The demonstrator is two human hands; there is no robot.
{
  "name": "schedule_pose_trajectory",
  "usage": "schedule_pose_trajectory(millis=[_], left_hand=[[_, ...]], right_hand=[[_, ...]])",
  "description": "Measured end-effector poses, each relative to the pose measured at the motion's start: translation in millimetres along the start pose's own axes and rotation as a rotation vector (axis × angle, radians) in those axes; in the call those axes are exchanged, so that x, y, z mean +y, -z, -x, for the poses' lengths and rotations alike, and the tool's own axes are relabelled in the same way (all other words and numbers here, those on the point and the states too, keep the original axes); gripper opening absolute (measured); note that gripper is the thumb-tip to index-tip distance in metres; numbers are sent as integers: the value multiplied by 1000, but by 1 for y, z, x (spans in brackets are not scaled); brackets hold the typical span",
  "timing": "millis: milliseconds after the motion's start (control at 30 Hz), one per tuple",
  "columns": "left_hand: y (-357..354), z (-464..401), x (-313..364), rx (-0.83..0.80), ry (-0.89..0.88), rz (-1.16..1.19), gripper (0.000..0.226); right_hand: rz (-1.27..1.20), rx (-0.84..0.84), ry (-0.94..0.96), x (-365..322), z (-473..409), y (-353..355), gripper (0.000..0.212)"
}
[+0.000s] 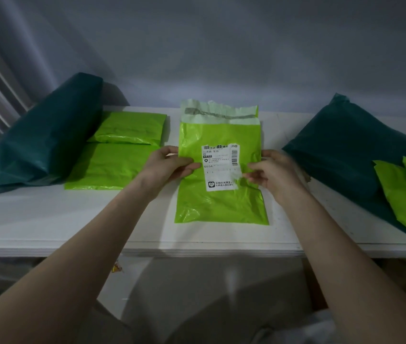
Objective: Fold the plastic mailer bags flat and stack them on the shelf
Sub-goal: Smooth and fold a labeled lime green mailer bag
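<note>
Mailer bag (219, 170) flat on shelf (97, 224), left hand (169, 165) and right hand (275, 173) fingers pinching its side edges

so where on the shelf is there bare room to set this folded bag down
Bare shelf lies along the front edge, before the green stack. Both ends are crowded by dark teal bags.

dim room, grey wall (221, 45) — white shelf (72, 219)
</note>
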State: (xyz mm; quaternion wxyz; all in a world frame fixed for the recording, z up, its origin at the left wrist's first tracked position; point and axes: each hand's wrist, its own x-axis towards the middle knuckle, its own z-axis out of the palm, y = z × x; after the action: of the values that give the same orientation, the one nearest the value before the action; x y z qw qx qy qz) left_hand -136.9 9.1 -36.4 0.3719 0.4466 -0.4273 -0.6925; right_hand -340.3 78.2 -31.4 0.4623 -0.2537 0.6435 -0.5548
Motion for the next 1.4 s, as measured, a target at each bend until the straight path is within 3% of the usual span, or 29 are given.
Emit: schedule_pose_trajectory(millis=[67, 333, 567, 733, 900, 1067, 1167, 1267, 1400], left_hand=[[1, -2, -1, 11, -15, -18, 15], [0, -10, -15, 74, -45, -106, 21], [4, -8, -13, 80, -2, -96, 20], [2, -5, -5, 24, -23, -52, 18], [3, 0, -3, 38, 9, -100, 21], [1, 8, 0, 1, 127, -181, 25], [4, 12, 2, -23, 162, -199, 36], [6, 15, 0, -12, 127, -342, 28], [7, 17, -7, -28, 50, -453, 19]], right_hand=[[-69, -45, 2, 1, -2, 1, 24], [119, 8, 56, 13, -8, -1, 22], [11, 12, -19, 8, -8, 1, 16], [-24, -41, -57, 3, -6, 2, 23], [-114, 3, -84, -2, -3, 3, 23], [11, 109, -156, -4, -1, 5, 19], [16, 42, -256, -7, 4, 11, 32], [76, -55, -296, -11, 9, 15, 43], [233, -152, -224, -11, 17, 15, 11]])
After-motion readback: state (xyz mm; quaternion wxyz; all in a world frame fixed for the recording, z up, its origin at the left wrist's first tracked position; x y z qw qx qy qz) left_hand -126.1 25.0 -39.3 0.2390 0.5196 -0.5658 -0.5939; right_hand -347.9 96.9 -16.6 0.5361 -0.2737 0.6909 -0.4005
